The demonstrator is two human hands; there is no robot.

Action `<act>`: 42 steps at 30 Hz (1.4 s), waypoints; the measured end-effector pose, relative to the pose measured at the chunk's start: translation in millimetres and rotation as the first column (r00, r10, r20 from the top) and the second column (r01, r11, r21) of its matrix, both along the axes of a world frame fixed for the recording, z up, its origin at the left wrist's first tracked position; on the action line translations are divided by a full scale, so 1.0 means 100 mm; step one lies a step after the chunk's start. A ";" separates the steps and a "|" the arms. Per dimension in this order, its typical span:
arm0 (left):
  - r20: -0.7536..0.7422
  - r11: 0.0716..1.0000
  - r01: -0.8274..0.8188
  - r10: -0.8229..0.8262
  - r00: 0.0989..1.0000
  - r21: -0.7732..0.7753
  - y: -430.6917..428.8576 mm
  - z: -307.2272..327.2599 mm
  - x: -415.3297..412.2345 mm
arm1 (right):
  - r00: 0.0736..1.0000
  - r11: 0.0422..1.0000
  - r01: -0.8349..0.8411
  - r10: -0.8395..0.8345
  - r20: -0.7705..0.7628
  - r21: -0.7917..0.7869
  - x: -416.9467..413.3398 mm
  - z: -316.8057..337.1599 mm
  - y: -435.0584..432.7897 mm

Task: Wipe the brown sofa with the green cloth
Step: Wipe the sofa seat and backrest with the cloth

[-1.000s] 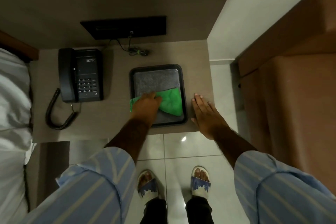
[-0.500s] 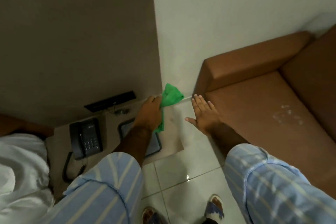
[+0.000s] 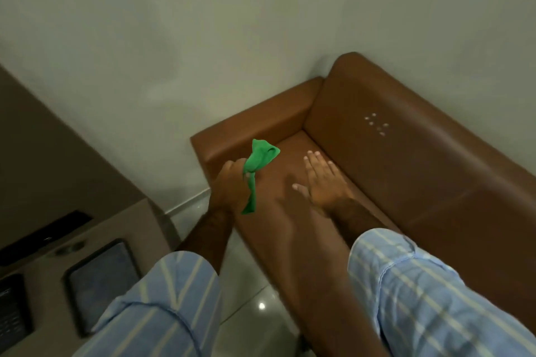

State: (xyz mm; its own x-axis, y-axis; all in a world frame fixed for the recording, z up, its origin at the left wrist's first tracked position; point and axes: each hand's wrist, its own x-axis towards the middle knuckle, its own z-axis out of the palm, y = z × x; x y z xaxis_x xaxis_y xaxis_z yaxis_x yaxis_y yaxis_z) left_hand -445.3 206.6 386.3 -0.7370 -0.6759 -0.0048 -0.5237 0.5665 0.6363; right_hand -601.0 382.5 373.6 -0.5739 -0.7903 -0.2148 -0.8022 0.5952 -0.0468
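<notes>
The brown sofa (image 3: 406, 171) fills the right half of the view, its armrest against the white wall. A cluster of small white specks (image 3: 377, 123) sits on its backrest. My left hand (image 3: 232, 185) is closed around the green cloth (image 3: 259, 165), which bunches above my fingers and hangs down below them, over the sofa's near corner by the armrest. My right hand (image 3: 322, 182) is flat with fingers spread, hovering over or resting on the seat cushion; contact is unclear.
A low side table (image 3: 136, 229) stands at the lower left with a black tray (image 3: 101, 278) holding a grey mat, and a black telephone (image 3: 11, 307) at the edge. Glossy floor tiles (image 3: 249, 293) lie between table and sofa.
My left hand lifted the green cloth off the tray and carried it right to the sofa's corner. My right hand left the table edge and now is over the seat. My view swung right.
</notes>
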 end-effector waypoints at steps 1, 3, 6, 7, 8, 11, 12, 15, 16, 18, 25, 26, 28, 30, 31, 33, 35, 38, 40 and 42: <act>0.002 1.000 0.002 -0.002 1.000 0.000 0.15 -0.03 -0.24 | 1.000 1.000 0.007 -0.006 -0.019 0.013 -0.28 0.01 0.21; -0.001 0.999 0.004 -0.004 1.000 0.034 0.43 -0.09 -0.71 | 0.999 0.999 0.026 -0.025 -0.047 0.029 -0.85 0.02 0.60; -0.037 0.992 0.035 -0.031 0.999 0.121 0.78 -0.25 -1.32 | 0.984 0.997 0.058 -0.066 -0.163 -0.052 -1.76 0.02 1.12; -0.030 0.990 0.048 -0.045 0.999 0.136 0.87 -0.34 -1.49 | 0.973 0.996 0.073 -0.084 -0.214 -0.057 -2.09 0.04 1.28; -0.005 0.988 0.057 -0.057 0.998 0.145 0.95 -0.43 -1.64 | 0.962 0.993 0.105 -0.116 -0.249 -0.056 -2.40 0.06 1.43; 0.081 0.990 0.058 -0.068 0.994 0.126 1.10 -0.66 -1.97 | 0.949 0.986 0.162 -0.169 -0.267 -0.047 -3.21 0.10 1.64; 0.087 0.992 0.061 -0.071 0.994 0.114 1.13 -0.73 -2.10 | 0.957 0.986 0.166 -0.169 -0.237 -0.031 -3.43 0.10 1.63; 0.071 0.992 0.076 -0.084 0.994 0.099 1.17 -0.86 -2.55 | 0.977 0.996 0.093 -0.089 -0.192 0.016 -3.94 -0.03 1.43; 0.049 0.992 0.086 -0.090 0.995 0.090 1.17 -0.90 -2.74 | 0.985 0.997 0.068 -0.063 -0.164 0.025 -4.08 -0.09 1.37; -0.007 0.991 0.094 -0.094 0.996 0.095 1.16 -0.98 -3.12 | 0.994 1.000 0.025 -0.026 -0.108 -0.009 -4.31 -0.25 1.34; -0.233 0.961 -0.145 0.201 0.951 0.236 1.08 -1.28 -4.50 | 0.970 0.975 -0.055 0.002 -0.242 -0.214 -4.47 -0.61 1.45; -0.251 0.940 -0.187 0.261 0.932 0.285 1.09 -1.31 -4.67 | 0.965 0.970 -0.063 0.000 -0.261 -0.234 -4.47 -0.64 1.46; -0.274 0.910 -0.244 0.342 0.899 0.334 1.17 -1.39 -4.99 | 0.959 0.965 -0.072 -0.004 -0.284 -0.254 -4.49 -0.68 1.45; -0.275 0.882 -0.293 0.405 0.872 0.369 1.37 -1.48 -5.18 | 0.961 0.965 -0.073 0.000 -0.278 -0.253 -4.50 -0.71 1.44; -0.288 0.869 -0.321 0.439 0.851 0.376 1.52 -1.52 -5.21 | 0.961 0.964 -0.071 -0.002 -0.277 -0.255 -4.50 -0.73 1.44; -0.328 0.879 -0.343 0.449 0.831 0.332 1.90 -1.63 -5.13 | 0.954 0.958 -0.078 -0.009 -0.300 -0.277 -4.51 -0.77 1.45; -0.387 0.951 -0.284 0.310 0.868 0.126 2.34 -1.74 -4.90 | 0.945 0.951 -0.093 -0.009 -0.327 -0.295 -4.52 -0.81 1.46; -0.403 0.999 -0.019 0.028 0.915 0.026 2.62 -1.95 -4.62 | 0.939 0.950 -0.100 -0.008 -0.344 -0.295 -4.51 -0.81 1.44; -0.426 1.000 -0.005 -0.006 0.905 -0.026 2.40 -2.04 -4.59 | 0.936 0.951 -0.093 -0.019 -0.352 -0.297 -4.51 -0.80 1.44; -0.418 0.993 -0.118 0.120 0.900 0.030 1.97 -2.19 -4.70 | 0.931 0.950 -0.097 -0.020 -0.366 -0.297 -4.51 -0.81 1.45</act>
State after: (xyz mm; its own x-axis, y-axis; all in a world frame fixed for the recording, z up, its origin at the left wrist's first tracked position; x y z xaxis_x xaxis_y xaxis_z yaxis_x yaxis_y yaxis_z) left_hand -914.8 403.5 167.5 -0.5857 -0.7594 0.2831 -0.2722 0.5133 0.8139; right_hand -1052.2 527.5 292.2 -0.5336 -0.8065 0.2547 -0.8205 0.5666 0.0754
